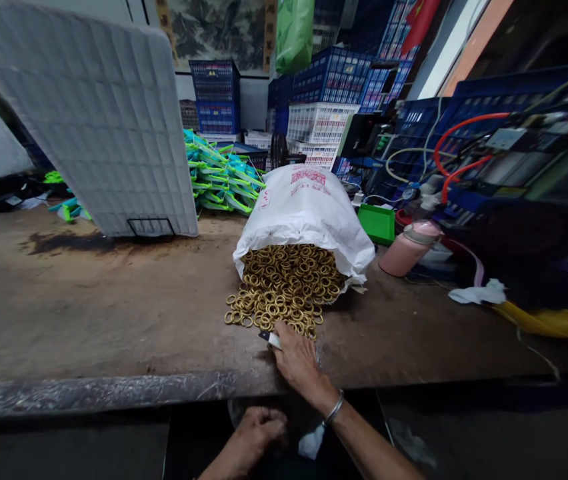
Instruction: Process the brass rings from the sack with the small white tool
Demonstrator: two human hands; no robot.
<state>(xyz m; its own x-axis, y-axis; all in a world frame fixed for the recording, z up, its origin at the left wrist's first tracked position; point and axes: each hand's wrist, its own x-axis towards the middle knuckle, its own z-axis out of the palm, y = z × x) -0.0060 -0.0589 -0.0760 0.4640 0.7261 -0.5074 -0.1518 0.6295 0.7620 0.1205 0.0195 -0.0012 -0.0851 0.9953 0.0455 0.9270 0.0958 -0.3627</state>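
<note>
My right hand (297, 357) rests at the near edge of the loose rings, closed on a small white-handled tool with a dark end (271, 339). Its fingertips are at the rings and partly hidden. Below the table's front edge is my left hand (259, 430), its fingers curled in and somewhat blurred; whether they hold anything is hidden. Many brass-coloured rings (279, 303) spill onto the table from the open mouth of a white woven sack (309, 207), which lies on its side with red print on top.
The brown table (114, 320) has a worn front edge. A white ribbed panel (109, 120) stands at left, with green and blue plastic pieces (224, 177) behind it. To the right are a green tray (377, 223), a pink bottle (409, 248) and a machine with red hoses (464, 173).
</note>
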